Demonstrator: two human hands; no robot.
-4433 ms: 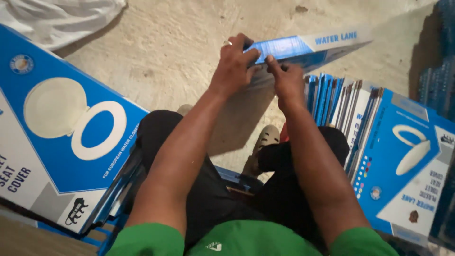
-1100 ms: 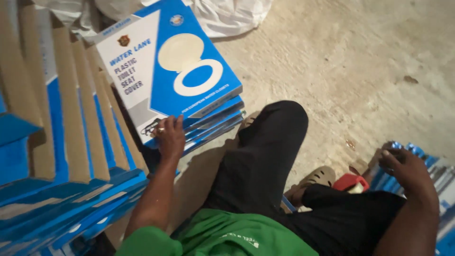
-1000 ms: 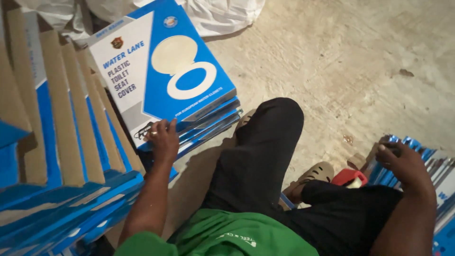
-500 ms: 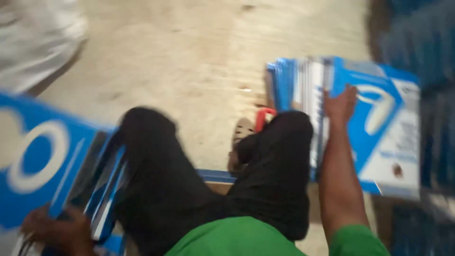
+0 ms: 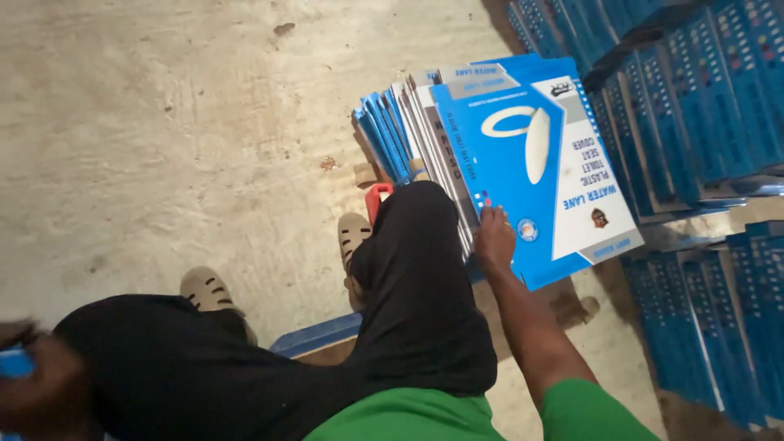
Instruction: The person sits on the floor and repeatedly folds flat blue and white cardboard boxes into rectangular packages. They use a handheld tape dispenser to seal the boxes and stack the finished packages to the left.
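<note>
Head view: right hand (image 5: pixel 493 241) touches top blue-and-white flat carton (image 5: pixel 535 163).

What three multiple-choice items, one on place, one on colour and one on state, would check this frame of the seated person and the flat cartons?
1. Where does the right hand rest?
A. on the lower edge of the front blue and white carton
B. on the tan sandal
C. on the bare floor

2. What colour is the person's shirt?
A. red
B. green
C. white

3. How do the flat cartons beside the right knee stand?
A. spread flat over the floor
B. rolled into tubes
C. on edge, leaning together in a row

Answers: 1 A, the fingers touch that carton's edge. 2 B, green cloth shows at the bottom of the view. 3 C, their thin edges face up side by side.
</note>
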